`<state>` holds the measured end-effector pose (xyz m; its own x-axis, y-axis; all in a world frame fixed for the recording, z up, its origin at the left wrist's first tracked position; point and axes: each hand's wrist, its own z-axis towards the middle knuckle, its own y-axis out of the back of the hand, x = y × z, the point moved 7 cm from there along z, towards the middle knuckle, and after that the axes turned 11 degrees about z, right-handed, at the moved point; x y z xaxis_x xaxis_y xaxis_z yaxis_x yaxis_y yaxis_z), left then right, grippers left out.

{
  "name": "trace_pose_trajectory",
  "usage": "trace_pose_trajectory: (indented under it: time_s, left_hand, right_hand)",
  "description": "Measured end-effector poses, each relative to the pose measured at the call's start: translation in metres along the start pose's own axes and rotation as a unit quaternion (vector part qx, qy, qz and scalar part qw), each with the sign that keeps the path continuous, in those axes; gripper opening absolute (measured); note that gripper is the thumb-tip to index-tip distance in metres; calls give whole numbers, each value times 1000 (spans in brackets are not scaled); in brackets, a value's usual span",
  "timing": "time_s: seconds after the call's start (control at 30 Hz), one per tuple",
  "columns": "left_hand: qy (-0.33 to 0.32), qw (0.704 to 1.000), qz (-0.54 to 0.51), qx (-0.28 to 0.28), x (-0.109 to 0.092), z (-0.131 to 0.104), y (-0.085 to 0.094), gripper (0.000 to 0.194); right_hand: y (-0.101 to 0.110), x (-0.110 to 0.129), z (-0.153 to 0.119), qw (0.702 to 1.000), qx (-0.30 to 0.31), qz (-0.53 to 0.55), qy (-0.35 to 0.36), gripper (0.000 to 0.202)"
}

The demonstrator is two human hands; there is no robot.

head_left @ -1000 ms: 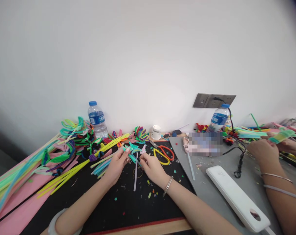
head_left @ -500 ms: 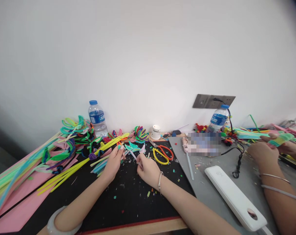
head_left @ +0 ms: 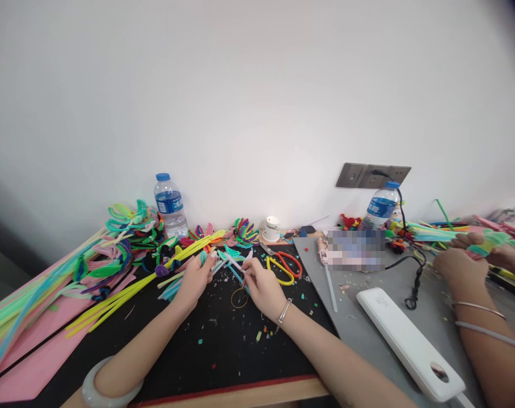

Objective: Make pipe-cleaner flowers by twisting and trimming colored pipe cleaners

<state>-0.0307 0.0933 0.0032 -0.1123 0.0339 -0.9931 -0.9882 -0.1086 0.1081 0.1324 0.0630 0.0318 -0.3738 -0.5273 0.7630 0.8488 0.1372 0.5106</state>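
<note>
between the left hand (head_left: pixel 195 277) and the right hand (head_left: pixel 261 288), over the counter (head_left: pixel 257 395), is a strip (head_left: pixel 233 261). scissors (head_left: pixel 283 264) lie just beyond the right hand. behind them, near the wall (head_left: pixel 257 113), a paper cup (head_left: pixel 271 230) stands between one bottle (head_left: pixel 169 204) at left and another bottle (head_left: pixel 380 208) at right. far left, a pipe-cleaner bundle (head_left: pixel 25 300) lies partly over a sheet (head_left: pixel 32 365); right, a power bank (head_left: pixel 404 337).

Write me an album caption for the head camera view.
A right hand pinches a pale strip and a left hand a teal piece above a black mat, scissors lying nearby.
</note>
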Motion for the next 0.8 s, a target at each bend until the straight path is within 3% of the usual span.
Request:
trace_pose_trajectory:
  time_s: [0.13, 0.4, 0.6, 0.8]
  left_hand:
    - [5, 1000, -17, -23, 0, 3, 7, 41]
    - [8, 996, -17, 83, -8, -10, -17, 51]
    - [-54, 984, 102, 137, -6, -16, -27, 52]
    - [-169, 923, 309, 154, -26, -29, -36, 42]
  right_hand:
    - [9, -4, 2, 999, -37, 30, -8, 16]
    - [-3, 2, 0, 1000, 9, 17, 14, 16]
    - [-5, 3, -1, 999, 19, 22, 24, 14]
    - [-9, 6, -3, 998, 26, 52, 36, 16]
